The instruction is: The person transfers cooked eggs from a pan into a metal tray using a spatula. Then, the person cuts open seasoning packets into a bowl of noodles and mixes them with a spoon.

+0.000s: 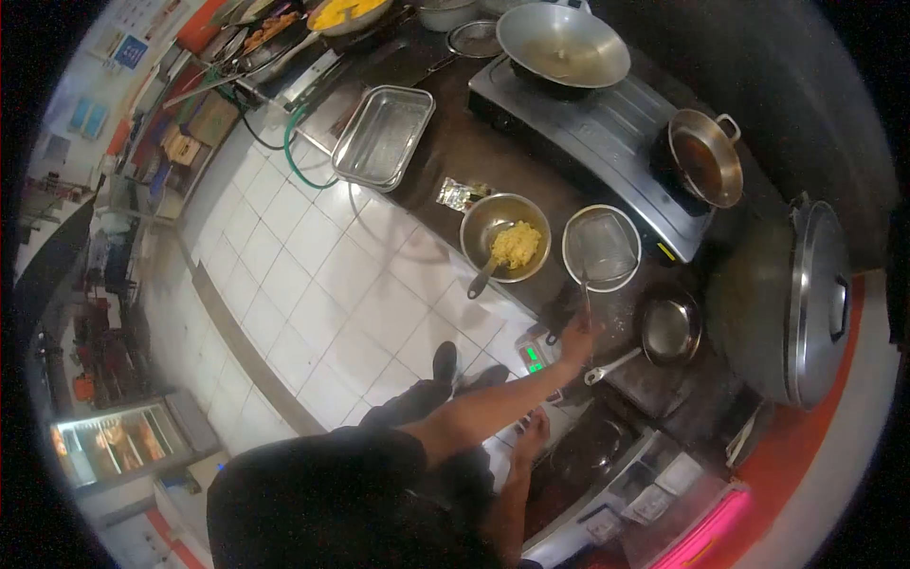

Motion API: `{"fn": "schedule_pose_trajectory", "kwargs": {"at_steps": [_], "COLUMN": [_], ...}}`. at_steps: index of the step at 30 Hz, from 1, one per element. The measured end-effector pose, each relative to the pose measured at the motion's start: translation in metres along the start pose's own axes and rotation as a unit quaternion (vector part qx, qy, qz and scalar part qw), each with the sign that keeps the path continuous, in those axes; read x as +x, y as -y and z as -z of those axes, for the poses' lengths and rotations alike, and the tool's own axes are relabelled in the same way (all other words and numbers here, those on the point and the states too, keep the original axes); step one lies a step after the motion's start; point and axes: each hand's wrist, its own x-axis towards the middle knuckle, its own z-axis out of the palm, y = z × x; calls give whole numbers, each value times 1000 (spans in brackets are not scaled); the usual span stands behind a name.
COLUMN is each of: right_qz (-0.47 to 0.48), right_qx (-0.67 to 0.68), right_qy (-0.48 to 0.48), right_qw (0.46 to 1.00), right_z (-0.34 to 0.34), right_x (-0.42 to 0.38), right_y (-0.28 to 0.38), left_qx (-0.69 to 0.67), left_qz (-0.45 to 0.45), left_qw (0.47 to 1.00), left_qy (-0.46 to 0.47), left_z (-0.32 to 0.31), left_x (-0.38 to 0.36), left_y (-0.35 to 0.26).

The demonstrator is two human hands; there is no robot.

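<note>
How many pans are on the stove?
2: the wide wok at one end of the stove, the small pan at the end nearer the big lidded pot.

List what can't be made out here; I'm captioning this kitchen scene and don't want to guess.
All in the head view:
- Large pot: contents hidden by its lid.
- Right hand: too small and blurred to tell whether it holds anything.
- Green-lit display: reading blurred.
- Bowls: cut off by the top edge.
</note>
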Motion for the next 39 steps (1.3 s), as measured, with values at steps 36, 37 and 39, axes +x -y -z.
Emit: {"fn": "schedule_pose_trajectory", "kwargs": {"at_steps": [36, 37, 39], "right_qz": [349, 317, 397], "right_qx": [-549, -540, -597], "right_qy": [180, 211, 164], "right_qw": [738, 750, 678], "right_z": [-1047, -1065, -1083], "right_x": [102, 105, 104], "right_y": [358, 356, 374], "left_qx": [267, 291, 388], "left_qz": [-224, -232, -313], "left_qw": [918, 913, 851], "left_qy": [-190, -167, -161], "left_z": [722, 709, 700], "left_x": [204, 257, 380], "left_y": [-629, -679, -720]}}
